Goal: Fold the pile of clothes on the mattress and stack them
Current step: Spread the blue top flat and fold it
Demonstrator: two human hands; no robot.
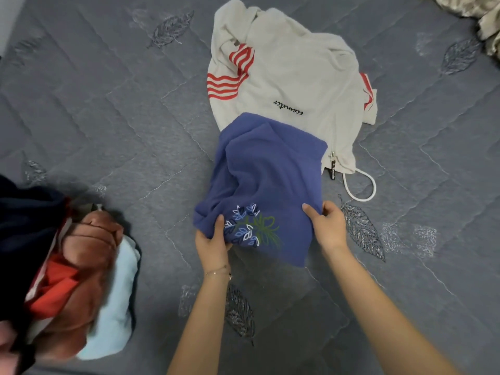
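Left hand (pixel 213 240), right hand (pixel 328 226) pinch fleece (pixel 270 169).

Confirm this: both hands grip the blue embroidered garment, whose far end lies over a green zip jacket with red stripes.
One detail is wrong: the zip jacket is off-white, not green. In the head view the left hand and right hand grip the blue embroidered garment, whose far end lies over the off-white zip jacket with red stripes.
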